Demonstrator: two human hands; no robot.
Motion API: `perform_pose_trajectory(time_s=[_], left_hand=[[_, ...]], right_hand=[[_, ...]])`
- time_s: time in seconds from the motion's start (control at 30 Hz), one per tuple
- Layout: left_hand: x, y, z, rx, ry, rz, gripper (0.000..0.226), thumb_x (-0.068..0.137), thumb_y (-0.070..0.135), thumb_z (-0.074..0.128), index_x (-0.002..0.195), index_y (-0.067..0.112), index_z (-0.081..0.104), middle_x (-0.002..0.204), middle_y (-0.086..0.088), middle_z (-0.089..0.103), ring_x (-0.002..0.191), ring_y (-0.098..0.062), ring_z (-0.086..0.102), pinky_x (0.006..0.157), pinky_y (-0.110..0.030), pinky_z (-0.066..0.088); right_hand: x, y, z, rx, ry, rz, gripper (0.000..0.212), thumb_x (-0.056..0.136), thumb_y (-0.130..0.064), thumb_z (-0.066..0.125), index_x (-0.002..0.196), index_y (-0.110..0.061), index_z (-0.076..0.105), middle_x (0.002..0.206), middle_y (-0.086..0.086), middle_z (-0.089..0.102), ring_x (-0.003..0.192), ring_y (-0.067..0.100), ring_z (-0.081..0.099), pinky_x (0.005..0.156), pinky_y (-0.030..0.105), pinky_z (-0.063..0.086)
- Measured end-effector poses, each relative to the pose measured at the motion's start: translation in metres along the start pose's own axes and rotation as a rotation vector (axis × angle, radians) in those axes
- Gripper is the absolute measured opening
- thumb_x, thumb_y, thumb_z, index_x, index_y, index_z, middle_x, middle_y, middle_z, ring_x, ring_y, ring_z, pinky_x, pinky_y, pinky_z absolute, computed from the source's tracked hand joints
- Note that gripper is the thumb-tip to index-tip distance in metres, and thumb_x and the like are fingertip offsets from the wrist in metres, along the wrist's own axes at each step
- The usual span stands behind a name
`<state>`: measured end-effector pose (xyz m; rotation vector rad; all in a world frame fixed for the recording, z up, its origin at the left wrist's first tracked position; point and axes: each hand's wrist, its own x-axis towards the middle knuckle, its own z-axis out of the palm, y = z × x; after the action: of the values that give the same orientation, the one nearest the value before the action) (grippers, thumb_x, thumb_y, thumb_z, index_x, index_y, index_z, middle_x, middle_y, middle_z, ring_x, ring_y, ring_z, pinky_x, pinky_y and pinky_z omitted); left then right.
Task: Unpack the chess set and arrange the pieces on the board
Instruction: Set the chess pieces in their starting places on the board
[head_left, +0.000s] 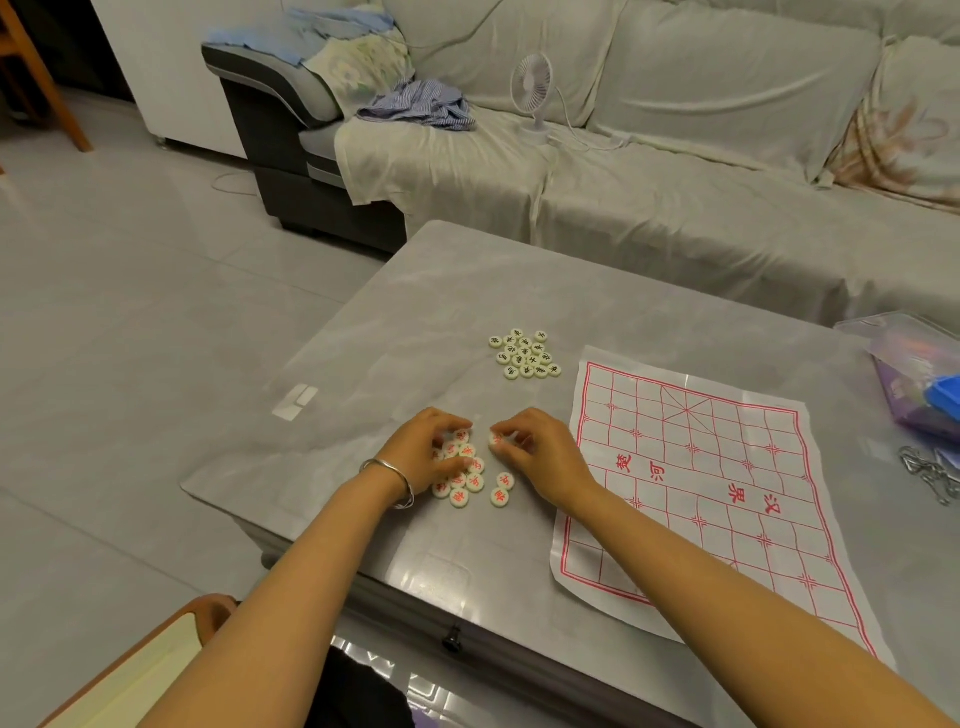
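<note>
A paper chess board (696, 483) with a red grid lies flat on the grey table (415, 312), with no pieces on it. Left of the board, a cluster of cream discs with red characters (470, 475) sits under my hands. My left hand (426, 449) rests on this cluster with curled fingers touching several discs. My right hand (535, 447) pinches one red-marked disc (496, 440) at the cluster's right edge. Further back lies a second group of cream discs with black characters (525, 355), apart from both hands.
A clear plastic bag with blue and purple contents (914, 374) and metal rings (930, 473) lie at the table's right edge. Behind the table stands a covered sofa (675, 171) with a small white fan (532, 88). A cushioned seat edge (156, 670) is at bottom left.
</note>
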<state>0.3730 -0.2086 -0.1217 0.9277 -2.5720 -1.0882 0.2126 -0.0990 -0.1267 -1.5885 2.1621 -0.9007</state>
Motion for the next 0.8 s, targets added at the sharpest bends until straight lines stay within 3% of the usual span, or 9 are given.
perform_pose_trajectory(time_s=[0.1,0.27,0.47,0.57,0.67,0.73,0.8], left_hand=[[0.006,0.005,0.005,-0.050,0.023,0.000,0.043,0.082,0.016,0.068,0.123,0.021,0.056,0.106,0.003,0.052,0.084,-0.007,0.049,0.079,-0.015,0.042],[0.021,0.013,0.015,-0.085,0.033,0.014,0.036,0.082,0.015,0.068,0.116,0.022,0.061,0.101,0.002,0.057,0.077,-0.004,0.052,0.068,-0.005,0.042],[0.025,0.021,0.020,-0.097,0.022,0.046,0.036,0.082,0.018,0.067,0.117,0.023,0.059,0.102,0.003,0.057,0.079,-0.003,0.052,0.067,-0.002,0.043],[0.025,0.012,0.006,-0.104,0.068,0.012,0.035,0.081,0.025,0.068,0.115,0.025,0.059,0.105,0.005,0.056,0.084,-0.010,0.054,0.070,-0.008,0.043],[0.020,0.002,-0.006,-0.118,0.041,-0.039,0.029,0.080,0.025,0.070,0.108,0.027,0.061,0.100,0.006,0.061,0.085,-0.013,0.055,0.072,-0.015,0.046],[0.013,-0.001,-0.010,-0.095,-0.005,-0.065,0.028,0.079,0.026,0.071,0.106,0.025,0.062,0.095,0.006,0.062,0.084,-0.014,0.057,0.072,-0.015,0.046],[0.007,-0.002,-0.012,-0.083,-0.038,-0.087,0.030,0.077,0.030,0.073,0.104,0.025,0.063,0.094,0.005,0.062,0.082,-0.013,0.056,0.071,-0.015,0.047]], right_hand=[[0.004,0.019,-0.026,0.038,0.130,0.074,0.021,0.088,-0.018,0.063,0.108,-0.015,0.068,0.098,-0.004,0.060,0.078,0.002,0.052,0.069,0.009,0.043],[0.006,0.075,-0.078,-0.011,0.312,0.276,0.022,0.087,-0.016,0.064,0.108,-0.010,0.068,0.103,0.007,0.064,0.083,0.012,0.055,0.072,0.017,0.044],[0.007,0.101,-0.084,-0.085,0.255,0.426,0.030,0.086,-0.020,0.066,0.115,-0.011,0.064,0.116,0.008,0.061,0.098,0.019,0.057,0.090,0.031,0.048],[0.009,0.075,-0.074,-0.050,0.298,0.339,0.033,0.086,-0.022,0.066,0.118,-0.017,0.060,0.118,0.000,0.052,0.100,0.017,0.054,0.085,0.025,0.046],[0.006,0.031,-0.049,0.027,0.078,0.139,0.032,0.086,-0.026,0.065,0.116,-0.018,0.060,0.109,-0.005,0.050,0.091,0.011,0.052,0.077,0.019,0.042],[0.005,0.009,-0.028,0.000,-0.088,0.104,0.042,0.086,-0.033,0.064,0.124,-0.018,0.055,0.115,-0.003,0.050,0.092,0.009,0.051,0.081,0.020,0.043],[0.005,-0.004,-0.009,-0.031,-0.152,0.111,0.054,0.085,-0.037,0.064,0.132,-0.018,0.047,0.122,0.000,0.048,0.100,0.011,0.050,0.086,0.022,0.042]])
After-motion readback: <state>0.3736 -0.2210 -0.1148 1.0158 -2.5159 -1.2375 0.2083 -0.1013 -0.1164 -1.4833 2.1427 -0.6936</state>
